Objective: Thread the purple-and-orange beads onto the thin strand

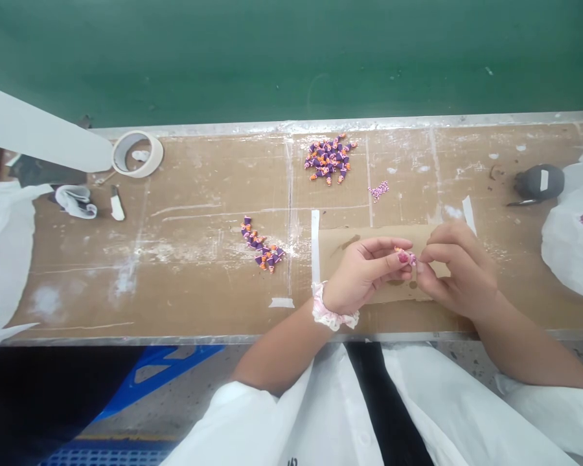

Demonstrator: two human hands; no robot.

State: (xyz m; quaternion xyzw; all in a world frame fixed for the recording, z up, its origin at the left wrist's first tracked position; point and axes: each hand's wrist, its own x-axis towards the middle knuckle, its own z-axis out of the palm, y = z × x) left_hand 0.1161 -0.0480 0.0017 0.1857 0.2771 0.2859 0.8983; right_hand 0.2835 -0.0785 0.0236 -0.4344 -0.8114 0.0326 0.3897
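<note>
My left hand (pixel 369 268), with a pink and white scrunchie (pixel 333 312) on its wrist, pinches a small figurine (pixel 403 256) in pink and orange between thumb and fingers. At the figurine's right end, the fingertips of my right hand (pixel 454 265) are pressed together; whatever they grip is too small to make out. Both hands are above a brown paper sheet (pixel 335 243) taped to the cardboard. Farther back lies a pile of small purple and orange figurines (pixel 329 158), with tiny pink and white pieces (pixel 379 189) to its right. Another group of figurines (pixel 265 249) lies left of my hands.
Cardboard (pixel 199 278) covers the worktable. On the left are a tape roll (pixel 137 154), a white-handled tool (pixel 117 206) and a white plastic bag (pixel 7 252). A black rounded object (pixel 539 182) sits at the right beside another white bag (pixel 571 239).
</note>
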